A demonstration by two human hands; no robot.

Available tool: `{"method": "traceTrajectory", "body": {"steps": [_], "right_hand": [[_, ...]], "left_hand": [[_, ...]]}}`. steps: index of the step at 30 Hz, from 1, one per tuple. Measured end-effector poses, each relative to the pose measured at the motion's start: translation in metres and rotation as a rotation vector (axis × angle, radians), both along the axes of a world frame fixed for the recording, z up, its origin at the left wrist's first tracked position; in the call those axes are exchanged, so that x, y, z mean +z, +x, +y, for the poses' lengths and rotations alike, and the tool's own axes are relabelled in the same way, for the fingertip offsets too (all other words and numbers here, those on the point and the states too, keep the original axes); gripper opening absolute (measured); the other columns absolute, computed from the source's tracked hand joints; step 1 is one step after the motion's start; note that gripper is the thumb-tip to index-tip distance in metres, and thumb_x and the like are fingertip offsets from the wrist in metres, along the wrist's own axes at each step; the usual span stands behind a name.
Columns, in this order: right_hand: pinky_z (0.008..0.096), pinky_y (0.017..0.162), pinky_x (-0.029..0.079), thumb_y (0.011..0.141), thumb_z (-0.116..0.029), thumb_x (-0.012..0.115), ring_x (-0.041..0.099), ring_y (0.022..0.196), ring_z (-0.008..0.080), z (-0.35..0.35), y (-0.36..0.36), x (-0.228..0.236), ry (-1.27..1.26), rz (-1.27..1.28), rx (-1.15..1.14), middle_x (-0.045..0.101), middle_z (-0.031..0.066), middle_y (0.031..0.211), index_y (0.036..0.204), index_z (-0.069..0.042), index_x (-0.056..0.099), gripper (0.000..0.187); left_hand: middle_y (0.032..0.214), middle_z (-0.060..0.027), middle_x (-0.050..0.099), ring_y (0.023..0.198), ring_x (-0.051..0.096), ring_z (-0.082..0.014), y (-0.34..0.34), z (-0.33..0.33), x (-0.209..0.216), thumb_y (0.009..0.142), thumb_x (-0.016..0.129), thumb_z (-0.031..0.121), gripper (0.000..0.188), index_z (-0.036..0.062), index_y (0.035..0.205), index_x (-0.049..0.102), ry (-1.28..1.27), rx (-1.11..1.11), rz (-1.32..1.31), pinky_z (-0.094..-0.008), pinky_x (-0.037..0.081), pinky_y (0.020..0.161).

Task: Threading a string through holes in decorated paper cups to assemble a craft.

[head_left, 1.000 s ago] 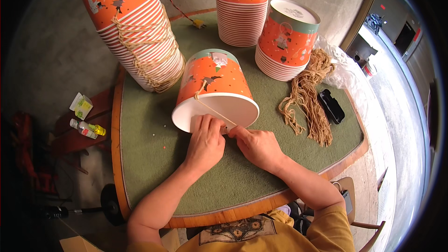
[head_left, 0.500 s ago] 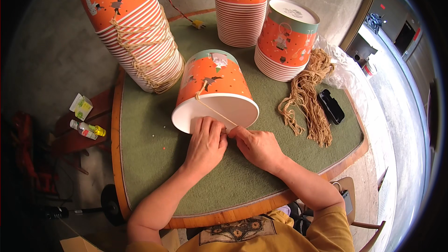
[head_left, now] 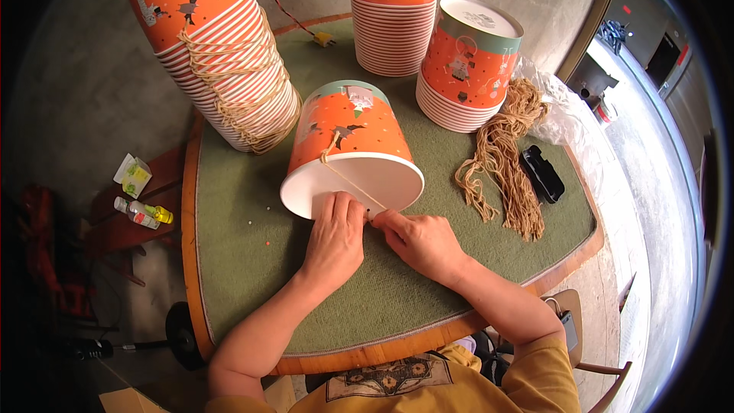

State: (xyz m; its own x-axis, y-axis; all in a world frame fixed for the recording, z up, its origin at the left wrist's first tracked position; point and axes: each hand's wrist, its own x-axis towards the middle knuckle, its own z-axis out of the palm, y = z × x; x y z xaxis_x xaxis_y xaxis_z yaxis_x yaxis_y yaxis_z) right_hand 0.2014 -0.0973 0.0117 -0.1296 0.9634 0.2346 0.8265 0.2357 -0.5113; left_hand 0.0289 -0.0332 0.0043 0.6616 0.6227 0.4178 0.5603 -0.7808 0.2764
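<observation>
An orange paper bucket [head_left: 359,126] with a green band lies tilted on the table, its white mouth toward me. Tan string [head_left: 353,183] comes out of its side, loops over the rim and crosses the mouth to my right hand [head_left: 420,241]. The thumb and fingers of that hand are closed on the string just in front of the rim. My left hand [head_left: 335,237] is closed beside it, with curled fingertips at the bucket's lower rim. What lies under those fingers is hidden. A small dark spot shows between the two hands.
A leaning bucket stack [head_left: 245,69] wound with string stands at left. Two more stacks, one at the back [head_left: 394,30] and one at right [head_left: 466,69], stand behind a string bundle [head_left: 508,160] and a black case [head_left: 543,174]. Bottles [head_left: 144,212] sit beyond the left edge.
My hands have drawn slightly apart, so a small gap shows between their fingertips. The bucket and string stay nearly in place.
</observation>
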Motion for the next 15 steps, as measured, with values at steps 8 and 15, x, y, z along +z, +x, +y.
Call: {"method": "traceTrajectory", "body": {"steps": [8,15], "right_hand": [[0.0430,0.057,0.056,0.088,-0.011,0.059,0.068,0.066,0.0305,0.0013,-0.0013,-0.0014,0.040,-0.032,0.034,0.070,0.0088,0.080,0.100,-0.014,0.061,0.013],[0.0424,0.053,0.055,0.087,-0.010,0.058,0.067,0.063,0.0305,0.0015,-0.0024,-0.0003,0.063,-0.055,0.035,0.069,0.0087,0.076,0.098,-0.014,0.060,0.011]], "left_hand": [[0.101,-0.0200,0.049,0.096,0.050,-0.0350,0.0028,-0.0010,-0.0015,0.078,0.054,-0.002,0.019,-0.0034,0.097,0.050,0.038,0.047,0.028,-0.0457,0.044,0.088],[0.101,-0.0197,0.049,0.097,0.051,-0.0350,0.0042,-0.0007,-0.0007,0.078,0.055,-0.002,0.021,-0.0037,0.098,0.050,0.057,0.063,0.050,-0.0455,0.044,0.089]]}}
